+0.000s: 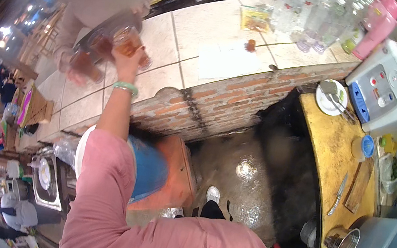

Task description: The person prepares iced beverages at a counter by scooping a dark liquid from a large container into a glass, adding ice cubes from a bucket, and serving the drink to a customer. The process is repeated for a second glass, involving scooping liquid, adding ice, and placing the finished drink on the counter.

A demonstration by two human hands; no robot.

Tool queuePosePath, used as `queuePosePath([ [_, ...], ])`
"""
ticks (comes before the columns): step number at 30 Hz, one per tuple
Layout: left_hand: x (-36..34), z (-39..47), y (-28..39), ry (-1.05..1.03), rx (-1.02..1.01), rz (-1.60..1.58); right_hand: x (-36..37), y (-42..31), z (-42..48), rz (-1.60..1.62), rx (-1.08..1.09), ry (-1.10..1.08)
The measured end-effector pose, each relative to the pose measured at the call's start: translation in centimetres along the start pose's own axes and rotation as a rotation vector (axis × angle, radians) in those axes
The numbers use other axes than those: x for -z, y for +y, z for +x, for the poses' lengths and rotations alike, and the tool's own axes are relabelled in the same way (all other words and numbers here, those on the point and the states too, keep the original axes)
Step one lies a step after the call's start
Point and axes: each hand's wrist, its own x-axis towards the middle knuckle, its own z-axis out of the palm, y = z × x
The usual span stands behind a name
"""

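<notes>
My left hand (128, 61), with a green bangle at the wrist, reaches over the white tiled counter (160, 44) and grips a clear cup of reddish-brown drink (126, 39). Another cup of similar drink (145, 62) shows just behind my fingers; whether I hold it too is unclear. Across the counter, a person stands with a dark tray (89, 33). Beside the tray are a blurred cup (101, 44) and a further cup (87, 66), which is close to the person's hand (75, 76). My right hand is out of view.
Glass bottles (319, 16), a yellow packet (255, 18), a small reddish-brown cup (250, 45) and white paper (226, 61) stand or lie on the counter. A knife (338, 194) lies on the yellow worktop (317, 144) at right, near a water dispenser (381, 87). A blue bin (149, 169) stands below the counter.
</notes>
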Motion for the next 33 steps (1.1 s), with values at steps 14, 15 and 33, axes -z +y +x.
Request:
queuePosePath([
  [14,-3.4,-28.1,10.6,-0.513,-0.171,-0.070,-9.6,-0.9,-0.2,0.186,0.008,-0.113],
  [15,-4.3,-31.1,10.5,-0.665,-0.133,-0.102,-10.9,0.4,-0.8,0.278,-0.044,-0.132],
  [33,-19.7,-34.8,20.1,-0.269,-0.300,-0.046,12.1,8.9,-3.3,0.132,0.235,0.278],
])
